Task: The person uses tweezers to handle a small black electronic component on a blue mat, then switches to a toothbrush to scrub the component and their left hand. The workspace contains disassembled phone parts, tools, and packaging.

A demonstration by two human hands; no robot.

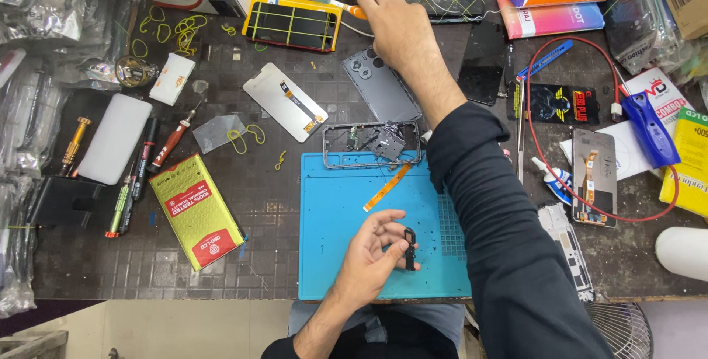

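The left hand [372,256] pinches a small black part [409,247] over the blue mat [332,211] at the table's near edge. The right hand [394,23], fingers extended and holding nothing, reaches the orange-handled brush [338,3] at the far edge.

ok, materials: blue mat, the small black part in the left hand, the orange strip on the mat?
Blue mat: looks like matte silicone or rubber, with moulded edge and a grid of small cells at its right side.
Small black part in the left hand: probably matte plastic; too small to be sure.
Orange strip: thin, flat and bending, likely a flex ribbon of polymer film.
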